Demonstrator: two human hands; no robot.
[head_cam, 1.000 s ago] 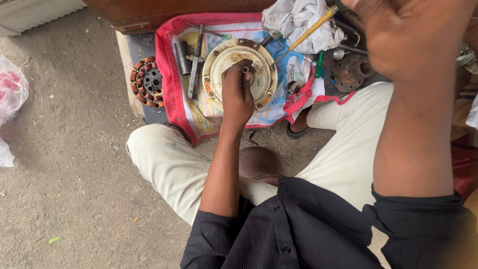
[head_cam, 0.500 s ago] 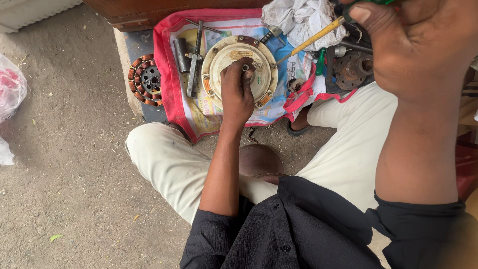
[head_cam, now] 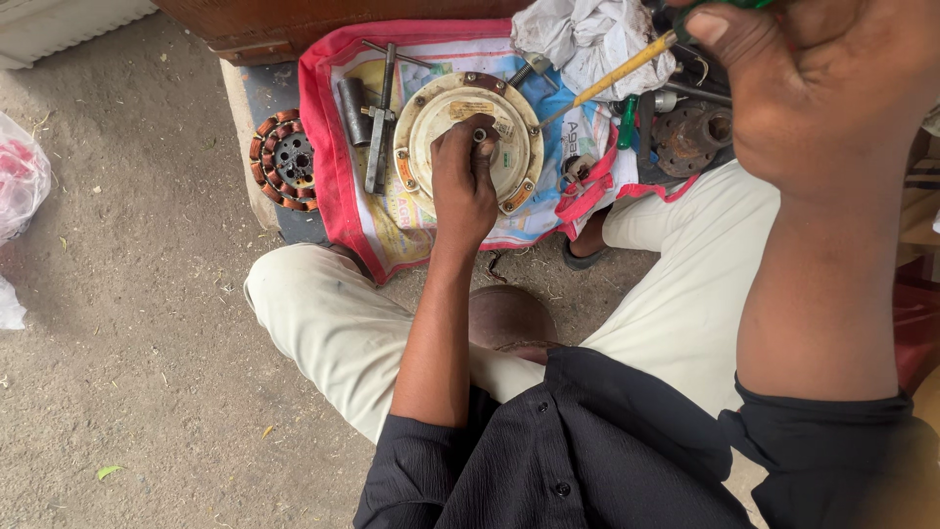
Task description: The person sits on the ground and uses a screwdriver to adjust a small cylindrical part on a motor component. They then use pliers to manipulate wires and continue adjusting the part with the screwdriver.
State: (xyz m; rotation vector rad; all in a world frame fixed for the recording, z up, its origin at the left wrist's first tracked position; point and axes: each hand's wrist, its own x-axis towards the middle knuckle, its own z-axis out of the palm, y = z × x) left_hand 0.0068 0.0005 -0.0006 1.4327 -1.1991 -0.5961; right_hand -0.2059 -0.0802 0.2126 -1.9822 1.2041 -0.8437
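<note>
A round cream-coloured motor cover point(head_cam: 431, 118) lies on a red-edged cloth point(head_cam: 323, 137) on the ground between my knees. My left hand point(head_cam: 463, 181) rests on the cover, its fingers pinched around the short metal shaft point(head_cam: 480, 134) at the centre. My right hand point(head_cam: 822, 88) is raised close to the camera, closed around the green handle of a screwdriver point(head_cam: 617, 73) whose yellow shank and thin metal tip slant down to the cover's right rim.
A copper-wound stator point(head_cam: 284, 160) sits left of the cloth. A dark cylinder point(head_cam: 353, 110) and a metal puller tool point(head_cam: 380, 122) lie beside the cover. A crumpled white rag point(head_cam: 587, 34) and a rusty round part point(head_cam: 690, 137) are at upper right. A plastic bag point(head_cam: 20, 181) lies far left.
My right hand has dropped slightly and brought the screwdriver tip nearer the cover's rim. My left hand stays on the central shaft.
</note>
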